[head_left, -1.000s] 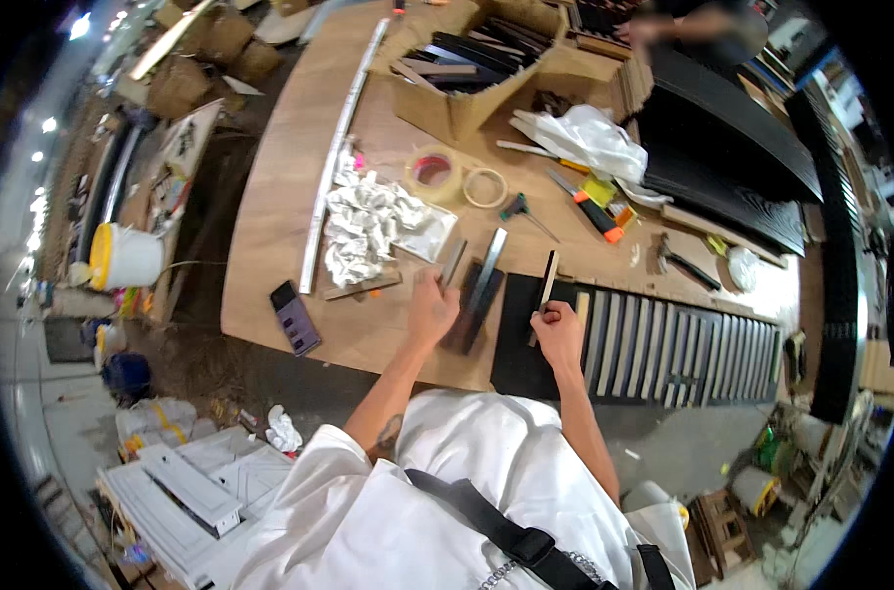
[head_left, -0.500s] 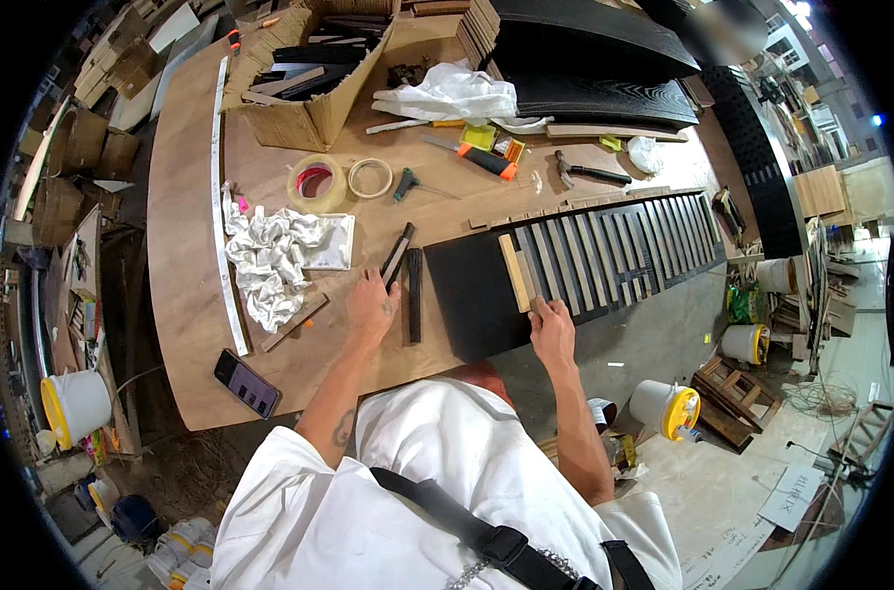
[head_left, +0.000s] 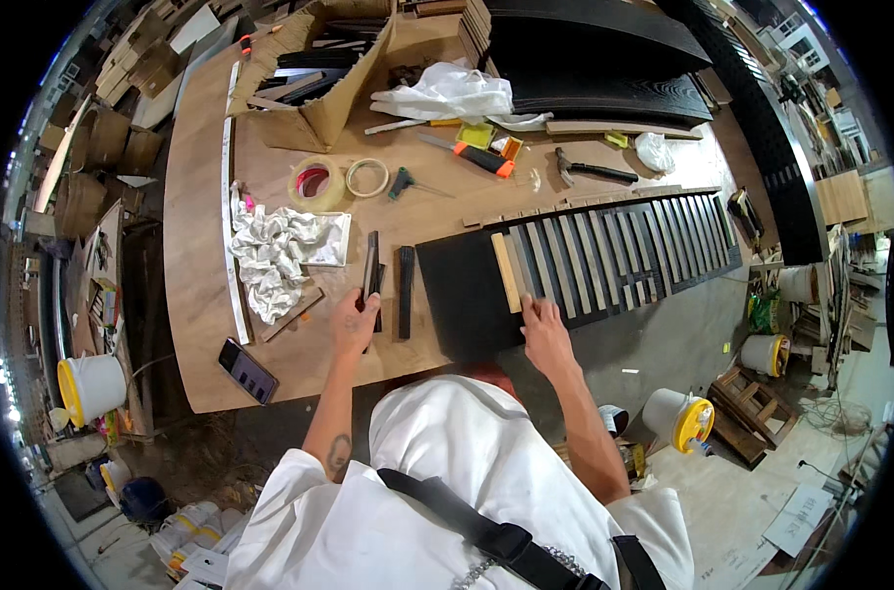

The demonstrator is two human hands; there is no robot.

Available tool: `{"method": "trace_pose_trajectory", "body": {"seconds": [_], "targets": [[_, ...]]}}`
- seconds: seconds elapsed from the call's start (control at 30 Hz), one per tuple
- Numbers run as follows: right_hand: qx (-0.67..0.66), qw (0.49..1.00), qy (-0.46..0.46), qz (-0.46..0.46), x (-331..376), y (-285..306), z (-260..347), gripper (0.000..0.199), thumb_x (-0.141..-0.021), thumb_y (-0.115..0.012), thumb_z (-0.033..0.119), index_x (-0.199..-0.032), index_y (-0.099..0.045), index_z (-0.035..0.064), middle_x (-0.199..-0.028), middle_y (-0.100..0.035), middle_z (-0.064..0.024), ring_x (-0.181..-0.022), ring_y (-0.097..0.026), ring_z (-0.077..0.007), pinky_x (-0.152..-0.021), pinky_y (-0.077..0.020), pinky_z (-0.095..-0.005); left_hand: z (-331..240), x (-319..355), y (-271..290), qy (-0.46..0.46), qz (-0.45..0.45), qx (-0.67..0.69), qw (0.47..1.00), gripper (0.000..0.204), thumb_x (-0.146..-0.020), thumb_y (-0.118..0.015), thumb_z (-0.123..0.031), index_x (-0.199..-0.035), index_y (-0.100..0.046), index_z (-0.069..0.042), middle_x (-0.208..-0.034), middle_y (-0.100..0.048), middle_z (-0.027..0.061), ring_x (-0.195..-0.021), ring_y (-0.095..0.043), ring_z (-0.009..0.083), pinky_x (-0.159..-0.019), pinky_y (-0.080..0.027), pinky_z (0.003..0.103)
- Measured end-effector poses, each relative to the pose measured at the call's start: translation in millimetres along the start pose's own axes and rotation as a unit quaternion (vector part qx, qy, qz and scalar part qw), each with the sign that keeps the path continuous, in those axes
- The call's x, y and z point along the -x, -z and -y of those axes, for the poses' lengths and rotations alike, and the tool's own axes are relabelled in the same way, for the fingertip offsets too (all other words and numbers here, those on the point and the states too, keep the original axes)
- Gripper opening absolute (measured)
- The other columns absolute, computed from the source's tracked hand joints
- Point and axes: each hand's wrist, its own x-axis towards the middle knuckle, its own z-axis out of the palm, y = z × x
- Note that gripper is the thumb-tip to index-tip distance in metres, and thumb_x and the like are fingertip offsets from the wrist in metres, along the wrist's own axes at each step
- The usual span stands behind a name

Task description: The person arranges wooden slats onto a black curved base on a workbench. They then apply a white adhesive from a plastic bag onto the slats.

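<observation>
While the person leaned over the wooden table [head_left: 201, 324], the left hand [head_left: 354, 324] was clenched around the near end of a slim black strip [head_left: 370, 265], lifted slightly off the surface and pointing away from the body, apparently so it could be lined up with its neighbour. Just to its right a second black strip [head_left: 405, 292] lay flat on the table, parallel to the first. The right hand [head_left: 542, 329] rested with its fingers spread on the near edge of a black slatted panel [head_left: 604, 261], holding nothing but seemingly pressing the panel down to keep it from sliding. A pale wooden batten [head_left: 506, 272] lay across the panel just above that hand, likely serving as a spacer or guide between the slats. Left of the strips sat a crumpled white cloth [head_left: 275, 251], and a dark phone [head_left: 247, 371] lay near the table's front edge, out of the working area. Two rolls of tape [head_left: 316, 184], an orange-handled utility knife [head_left: 467, 152] and a hammer [head_left: 590, 169] stayed farther back within reach, beside an open cardboard box [head_left: 319, 64] holding more dark strips.
</observation>
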Motion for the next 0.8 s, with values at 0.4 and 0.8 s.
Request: {"method": "trace_pose_trajectory", "body": {"seconds": [0.4,0.8], "targets": [[-0.526,0.829,-0.186,0.031,-4.2,48.2,50.7,0.048,-0.091,-0.067,0.009,-0.137,-0.053,0.0014,-0.100,-0.066,-0.0091,-0.085,-0.063,-0.0130,-0.075,-0.0519,-0.0261,-109.7,55.7,-110.4,0.000,0.278,0.567,0.776,0.030,-0.096,-0.062,-0.019,-0.119,-0.062,0.001,-0.102,-0.066,0.0057,-0.091,-0.062,0.0153,-0.083,-0.051,0.030],[-0.037,0.985,-0.124,-0.113,2.4,0.6,-11.0,0.025,-0.085,-0.061,0.005,-0.110,-0.063,0.0055,-0.095,-0.054,-0.0138,-0.094,-0.056,-0.0340,-0.073,-0.0516,-0.0443,-97.8,37.3,-87.8,0.023,0.110,0.448,0.887,0.026,-0.094,-0.065,-0.025,-0.106,-0.057,-0.003,-0.082,-0.059,0.0052,-0.064,-0.058,0.0121,-0.056,-0.047,0.027]]}}
